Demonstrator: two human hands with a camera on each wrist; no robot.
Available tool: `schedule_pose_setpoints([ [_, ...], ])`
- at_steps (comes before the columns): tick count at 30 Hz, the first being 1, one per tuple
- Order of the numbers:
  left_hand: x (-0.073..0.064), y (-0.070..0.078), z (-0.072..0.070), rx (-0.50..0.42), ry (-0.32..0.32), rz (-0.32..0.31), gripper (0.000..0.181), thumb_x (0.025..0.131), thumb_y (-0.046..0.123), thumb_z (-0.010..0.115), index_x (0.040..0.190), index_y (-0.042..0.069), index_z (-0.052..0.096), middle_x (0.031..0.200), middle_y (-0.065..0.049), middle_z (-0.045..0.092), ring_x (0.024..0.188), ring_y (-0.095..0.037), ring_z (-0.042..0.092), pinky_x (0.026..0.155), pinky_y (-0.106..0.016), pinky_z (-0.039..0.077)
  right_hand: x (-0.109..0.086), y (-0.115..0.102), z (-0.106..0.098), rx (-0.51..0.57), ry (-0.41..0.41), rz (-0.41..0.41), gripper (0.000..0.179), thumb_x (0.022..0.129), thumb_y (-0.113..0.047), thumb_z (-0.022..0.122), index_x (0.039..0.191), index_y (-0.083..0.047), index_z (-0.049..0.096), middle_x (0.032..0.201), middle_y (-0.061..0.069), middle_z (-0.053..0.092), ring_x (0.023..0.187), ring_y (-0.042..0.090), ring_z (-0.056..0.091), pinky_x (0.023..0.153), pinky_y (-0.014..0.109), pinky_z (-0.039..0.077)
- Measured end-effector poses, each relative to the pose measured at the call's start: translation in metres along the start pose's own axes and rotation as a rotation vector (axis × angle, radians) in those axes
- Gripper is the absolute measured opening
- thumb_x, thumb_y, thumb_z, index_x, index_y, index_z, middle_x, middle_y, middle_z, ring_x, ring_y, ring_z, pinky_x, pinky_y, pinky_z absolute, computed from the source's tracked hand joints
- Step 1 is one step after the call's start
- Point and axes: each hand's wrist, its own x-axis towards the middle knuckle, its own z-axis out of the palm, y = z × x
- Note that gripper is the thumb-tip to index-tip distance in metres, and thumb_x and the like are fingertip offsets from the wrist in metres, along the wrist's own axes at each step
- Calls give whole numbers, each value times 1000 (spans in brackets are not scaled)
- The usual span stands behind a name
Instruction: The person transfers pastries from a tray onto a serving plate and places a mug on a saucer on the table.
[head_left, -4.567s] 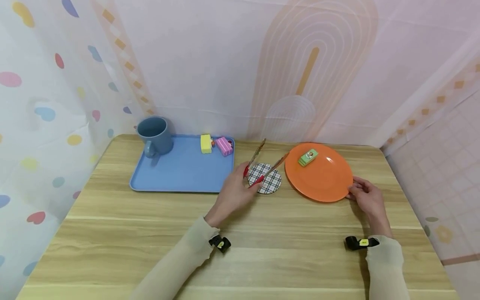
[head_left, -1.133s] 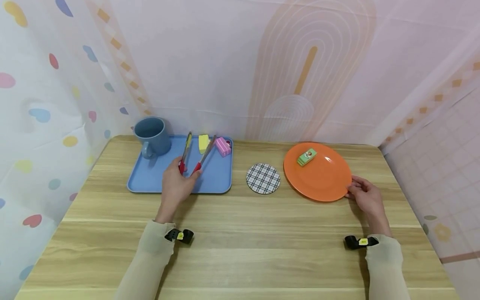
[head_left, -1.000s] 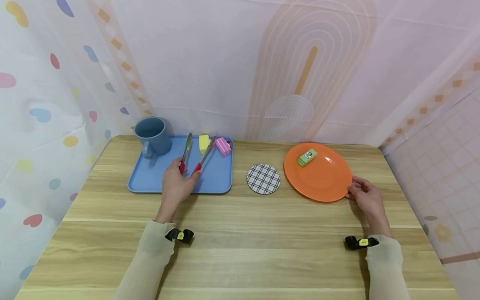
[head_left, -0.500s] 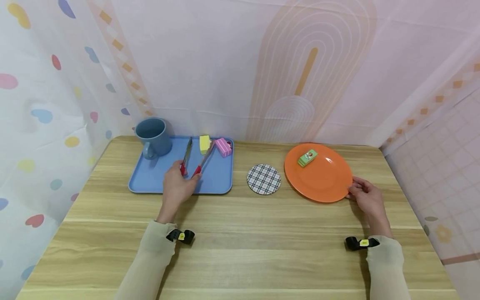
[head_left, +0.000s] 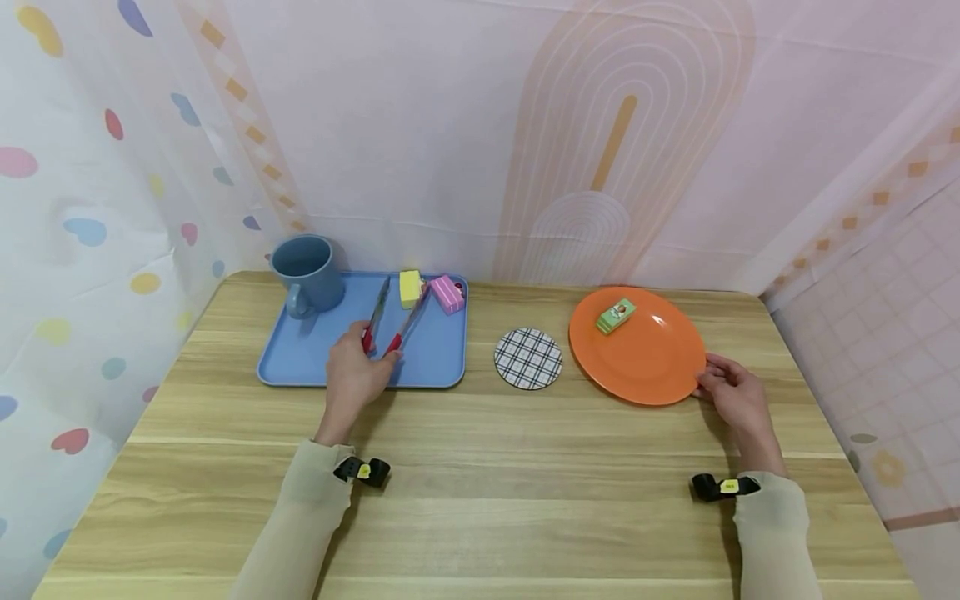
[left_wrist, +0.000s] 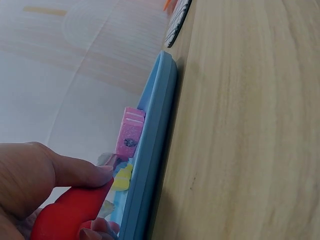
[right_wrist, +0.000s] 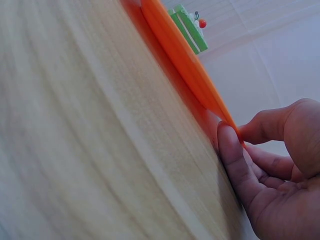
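My left hand (head_left: 354, 373) grips red-handled tongs (head_left: 395, 342) over the blue tray (head_left: 300, 362). The tongs' arms are spread, one tip to the left of a yellow toy cake slice (head_left: 409, 289) and the other between it and a pink toy cake slice (head_left: 447, 295). In the left wrist view, the thumb (left_wrist: 85, 172) lies along the red handle. On the right, my right hand (head_left: 735, 396) pinches the rim of an orange plate (head_left: 645, 358). A green toy cake slice (head_left: 616, 316) with a red fruit on top, seen in the right wrist view, rests on that plate.
A blue-grey mug (head_left: 309, 275) stands on the tray's back left corner. Between tray and plate lies a round plaid coaster (head_left: 528, 358). A patterned curtain (head_left: 420, 150) hangs behind the wooden table (head_left: 525, 483).
My left hand has carried the tongs left from over the coaster to the tray. Lately their tips have drawn a little closer together. My right hand stays at the plate's rim.
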Motion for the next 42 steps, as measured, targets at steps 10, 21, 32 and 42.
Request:
schedule_pose_setpoints([
  [10, 2, -1, 1, 17, -8, 7, 61, 92, 24, 73, 143, 0, 51, 105, -21, 61, 98, -35, 55, 78, -43, 46, 0, 0, -1, 6, -4, -6, 53, 105, -10, 53, 154, 2, 38, 105, -8, 55, 85, -3, 61, 77, 17, 57],
  [21, 2, -1, 0, 17, -17, 21, 59, 93, 24, 71, 144, 2, 52, 104, -20, 65, 93, -34, 57, 71, -36, 43, 0, 0, -1, 5, -5, 5, 52, 105, -12, 54, 154, 1, 39, 105, -9, 56, 86, -3, 61, 77, 17, 57],
  [32, 1, -1, -2, 11, -25, 27, 57, 94, 23, 70, 144, 3, 53, 105, -21, 67, 89, -32, 58, 66, -31, 42, -1, -1, -1, -1, -10, 12, 54, 105, -14, 54, 155, -1, 39, 108, -10, 56, 87, -3, 62, 79, 17, 57],
  [42, 0, 3, -5, -11, -30, 23, 56, 95, 22, 70, 145, 4, 52, 107, -21, 66, 90, -32, 56, 65, -31, 43, 0, 0, -1, 10, -6, 13, 53, 105, -12, 54, 155, 0, 39, 104, -11, 57, 85, -3, 62, 78, 17, 57],
])
